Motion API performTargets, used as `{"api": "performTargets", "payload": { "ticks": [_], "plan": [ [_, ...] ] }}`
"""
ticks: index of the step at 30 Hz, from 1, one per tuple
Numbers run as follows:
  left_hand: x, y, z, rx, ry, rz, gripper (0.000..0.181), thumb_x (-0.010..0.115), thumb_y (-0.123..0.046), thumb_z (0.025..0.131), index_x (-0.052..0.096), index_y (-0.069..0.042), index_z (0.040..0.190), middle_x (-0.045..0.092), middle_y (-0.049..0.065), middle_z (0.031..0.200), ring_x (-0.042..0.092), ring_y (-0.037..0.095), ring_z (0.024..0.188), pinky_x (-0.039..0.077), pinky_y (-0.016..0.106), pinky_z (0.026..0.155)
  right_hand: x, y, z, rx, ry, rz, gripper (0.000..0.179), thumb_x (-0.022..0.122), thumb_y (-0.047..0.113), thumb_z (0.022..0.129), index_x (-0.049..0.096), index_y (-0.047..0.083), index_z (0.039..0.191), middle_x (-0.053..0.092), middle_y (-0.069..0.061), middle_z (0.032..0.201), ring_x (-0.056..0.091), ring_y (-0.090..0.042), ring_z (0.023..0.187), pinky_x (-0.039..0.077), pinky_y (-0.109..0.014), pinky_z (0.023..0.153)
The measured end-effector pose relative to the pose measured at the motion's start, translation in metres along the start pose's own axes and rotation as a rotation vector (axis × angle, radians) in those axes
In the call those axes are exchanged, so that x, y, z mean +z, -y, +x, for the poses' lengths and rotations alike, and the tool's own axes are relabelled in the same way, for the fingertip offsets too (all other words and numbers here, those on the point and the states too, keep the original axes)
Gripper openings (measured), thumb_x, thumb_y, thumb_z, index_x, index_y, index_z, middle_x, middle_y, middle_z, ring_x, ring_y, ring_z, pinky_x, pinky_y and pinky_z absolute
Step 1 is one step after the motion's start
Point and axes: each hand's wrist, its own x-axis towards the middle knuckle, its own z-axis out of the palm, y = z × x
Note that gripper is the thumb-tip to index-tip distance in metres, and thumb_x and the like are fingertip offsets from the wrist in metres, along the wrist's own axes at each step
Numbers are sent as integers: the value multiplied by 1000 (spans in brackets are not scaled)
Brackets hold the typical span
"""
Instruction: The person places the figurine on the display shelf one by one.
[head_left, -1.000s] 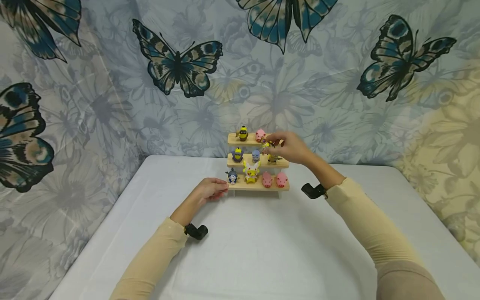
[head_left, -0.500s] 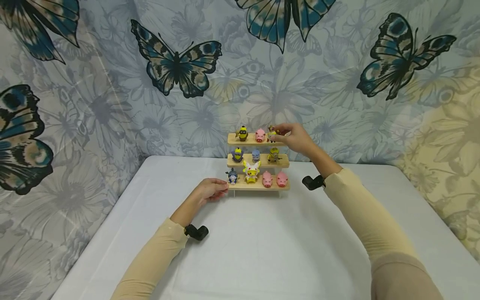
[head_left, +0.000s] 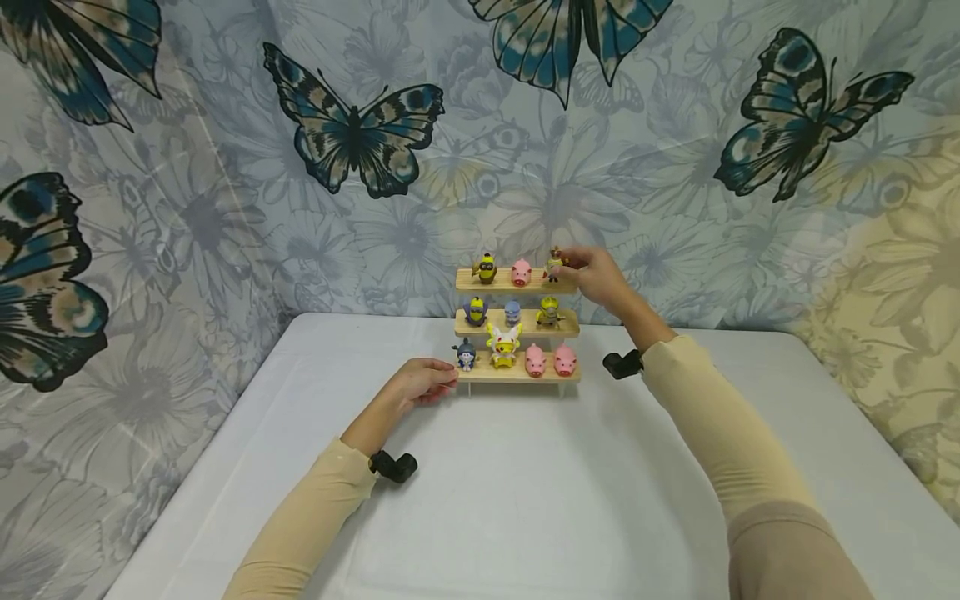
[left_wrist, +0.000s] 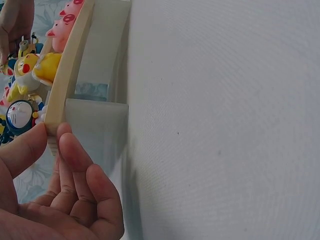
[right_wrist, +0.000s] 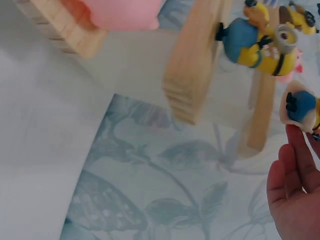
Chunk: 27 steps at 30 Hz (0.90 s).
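A three-tier wooden display stand (head_left: 480, 376) carries rows of small toy figurines. With thumb and fingers my left hand (head_left: 423, 382) pinches the left end of its lowest shelf (left_wrist: 73, 70). Over the right end of the top shelf (head_left: 497, 284), my right hand (head_left: 597, 277) holds a minion figurine (head_left: 554, 264) upright. In the right wrist view this minion figurine (right_wrist: 302, 106) shows blue overalls and a pale piece around its base, with fingertips against it. A pink pig (head_left: 521, 272) and a yellow minion figurine (head_left: 486, 268) stand to its left on that shelf.
On the middle shelf are two minion figurines (head_left: 476, 311) and a small blue figure (head_left: 512, 312). Two pink pigs (head_left: 565, 360), a yellow figure in white (head_left: 503, 346) and a dark blue figure (head_left: 466, 356) occupy the lowest. A butterfly-print cloth (head_left: 360, 250) hangs behind the white table (head_left: 480, 492).
My right hand has carried the minion figurine up from in front of the upper shelves and rightward to the top shelf's right end. The left hand keeps its grip on the lowest shelf.
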Motion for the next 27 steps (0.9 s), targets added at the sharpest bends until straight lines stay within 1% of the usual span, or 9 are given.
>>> {"api": "performTargets", "payload": {
  "ticks": [3, 9, 12, 20, 23, 27],
  "plan": [
    [0, 0, 0, -1, -1, 2, 32, 65, -18, 94, 61, -3, 122, 69, -5, 80, 61, 4, 64, 46, 22, 61, 2, -5, 3, 14, -16, 15, 45, 59, 24, 98, 54, -2, 134, 56, -25, 129, 52, -37, 119, 45, -49, 93],
    [0, -1, 0, -6, -4, 10, 33, 65, -18, 94, 61, -4, 122, 69, -6, 81, 61, 4, 65, 46, 21, 61, 7, -10, 8, 32, -44, 15, 45, 60, 24, 98, 54, -3, 134, 57, -25, 127, 53, -36, 115, 46, -43, 86],
    [0, -1, 0, -7, -5, 15, 33, 65, -19, 94, 61, -4, 123, 69, -6, 80, 61, 4, 65, 46, 21, 61, 9, -11, 8, 48, -46, 17, 45, 60, 24, 98, 54, -2, 134, 56, -25, 127, 53, -36, 115, 45, -43, 86],
    [0, -1, 0, -13, 0, 5, 33, 66, -18, 93, 61, -4, 123, 70, -4, 82, 61, 5, 65, 47, 22, 61, 9, -15, 7, 86, -35, 72, 51, 60, 26, 98, 48, -1, 140, 53, -25, 136, 49, -37, 125, 43, -50, 99],
    [-1, -1, -1, -10, 6, 0, 33, 66, -18, 94, 61, -3, 123, 70, -4, 81, 61, 5, 64, 47, 22, 61, 9, -17, 8, 88, -27, 87, 52, 60, 27, 98, 48, 0, 141, 52, -25, 137, 49, -37, 127, 42, -50, 101],
    [-1, -2, -1, -7, 13, 2, 33, 65, -18, 94, 60, -3, 123, 69, -5, 80, 62, 4, 65, 47, 22, 62, 9, -18, 8, 92, -28, 88, 52, 60, 28, 98, 48, 1, 140, 52, -25, 136, 50, -37, 125, 42, -50, 100]
  ]
}}
